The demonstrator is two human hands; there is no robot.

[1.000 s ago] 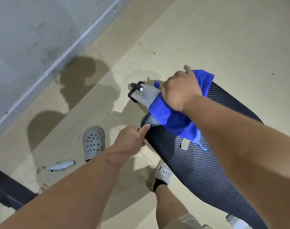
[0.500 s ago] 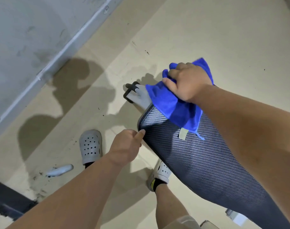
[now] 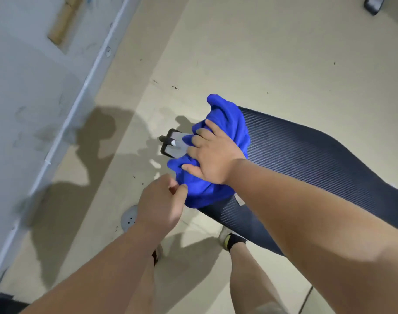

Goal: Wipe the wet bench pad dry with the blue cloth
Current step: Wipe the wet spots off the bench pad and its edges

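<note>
Head camera looks down on a beige floor [image 3: 261,53] with a grey wall [image 3: 23,87] and its pale skirting strip [image 3: 80,98] off to the left of the fingers. A grey perforated clog [image 3: 128,219] shows just below the left hand [image 3: 160,206], and a white shoe with a black sock [image 3: 229,239] stands under the pad's near edge. The dark ribbed carbon-weave bench pad [image 3: 307,159] runs lengthwise from its end at the fingers away to the lower right. Beyond that end juts a grey metal bracket with a black handle [image 3: 173,143]. The crumpled blue cloth [image 3: 225,123] covers the pad's end. The right hand [image 3: 212,159] presses flat on the cloth, fingers spread apart. The left hand's fingers are curled together, thumb and forefinger touching the cloth's near edge; whether they pinch it I cannot tell.
</note>
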